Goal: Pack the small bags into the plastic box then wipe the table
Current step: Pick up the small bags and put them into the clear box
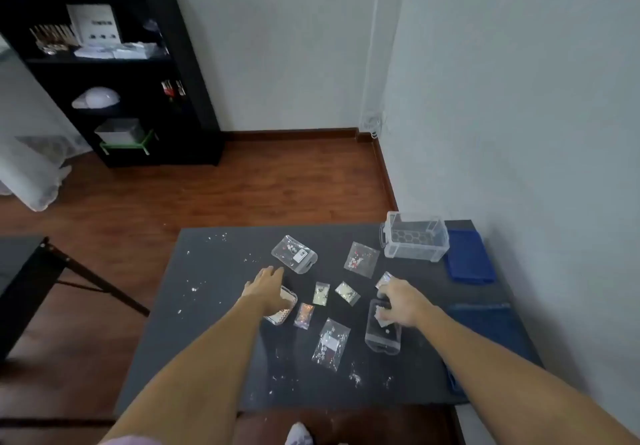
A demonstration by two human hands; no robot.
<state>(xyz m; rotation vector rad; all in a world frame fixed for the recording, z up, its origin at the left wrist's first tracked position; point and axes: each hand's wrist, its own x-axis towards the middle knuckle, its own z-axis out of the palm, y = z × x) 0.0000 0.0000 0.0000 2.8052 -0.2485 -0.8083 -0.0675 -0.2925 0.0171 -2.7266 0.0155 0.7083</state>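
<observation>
Several small clear bags of glitter lie on the dark table (214, 306): one (362, 259) near the box, two tiny ones (321, 293) (347, 293) in the middle, a pinkish one (304, 315), and a larger one (331, 343) nearer me. The clear plastic box (415, 240) stands open at the far right. My left hand (266, 289) rests flat over a bag with white contents (282, 311). My right hand (401, 301) pinches a small bag above a clear pouch (382, 335). Another clear pouch (294, 254) lies further back.
A blue cloth (469, 257) lies right of the box, and a blue lid or tray (485, 327) sits at the table's right edge. White crumbs (207, 264) are scattered on the table. A black shelf (114, 74) stands across the wooden floor.
</observation>
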